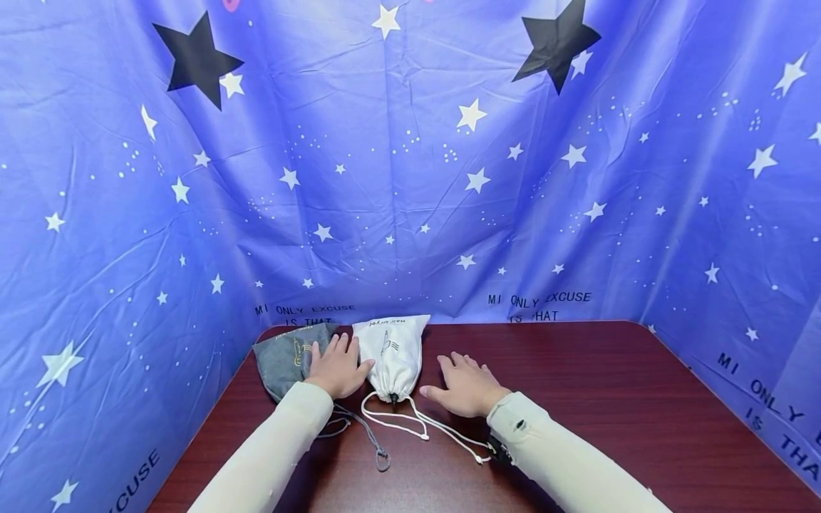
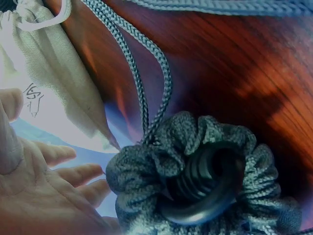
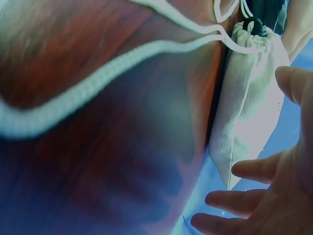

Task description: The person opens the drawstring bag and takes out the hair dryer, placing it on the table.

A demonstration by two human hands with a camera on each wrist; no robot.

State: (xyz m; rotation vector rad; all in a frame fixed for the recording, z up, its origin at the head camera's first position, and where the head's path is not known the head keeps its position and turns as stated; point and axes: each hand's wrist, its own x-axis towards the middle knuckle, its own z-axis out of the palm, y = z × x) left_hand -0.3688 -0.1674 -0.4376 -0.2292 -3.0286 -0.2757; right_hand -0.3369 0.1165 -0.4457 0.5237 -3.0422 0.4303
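Observation:
Two drawstring bags lie side by side on the table, their gathered mouths toward me. The grey bag is on the left; the white bag, printed with a hair dryer drawing and lettering, lies beside it. My left hand, fingers spread, overlaps the grey bag's right side in the head view. Inside the grey bag's puckered mouth shows a black ring with a ribbed part. To the right of the white bag, my right hand is held with straight, parted fingers, holding nothing.
A grey cord and white cords trail toward the front of the dark red wooden table. Blue star-printed cloth hangs behind and along both sides. A black device sits at my right wrist.

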